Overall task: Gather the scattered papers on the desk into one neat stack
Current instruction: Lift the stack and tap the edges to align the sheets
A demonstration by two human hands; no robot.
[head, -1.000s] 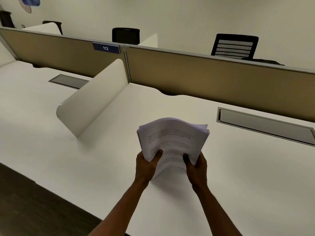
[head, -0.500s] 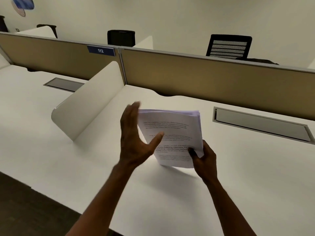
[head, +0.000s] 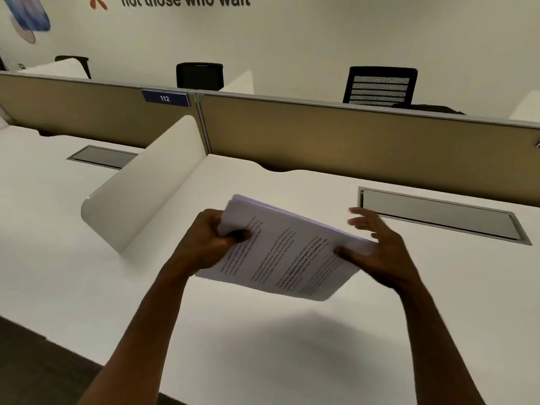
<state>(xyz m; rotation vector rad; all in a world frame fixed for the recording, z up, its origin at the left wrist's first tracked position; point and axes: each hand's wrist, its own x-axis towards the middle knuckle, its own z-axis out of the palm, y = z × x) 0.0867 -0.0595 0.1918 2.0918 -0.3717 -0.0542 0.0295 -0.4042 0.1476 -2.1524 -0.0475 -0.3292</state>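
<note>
A thick stack of printed white papers [head: 280, 252] hangs in the air above the white desk [head: 263, 361], turned sideways and tilted, its text running diagonally. My left hand [head: 213, 244] grips the stack's left short edge, thumb on top. My right hand [head: 377, 249] holds the right edge with the thumb pressed on the top sheet and the fingers spread behind it. The stack's shadow falls on the desk below. No loose sheets show on the desk.
A white curved side divider [head: 146, 188] stands left of the papers. A tan partition [head: 350, 141] with a blue "112" tag [head: 165, 98] runs along the back. Grey cable hatches [head: 438, 214] sit in the desk at right and far left. Black chairs [head: 380, 86] stand beyond.
The stack went from upright on the desk to lifted and turned sideways. My left hand, open half a second ago, has closed on its left edge; my right hand shifted to the right edge.
</note>
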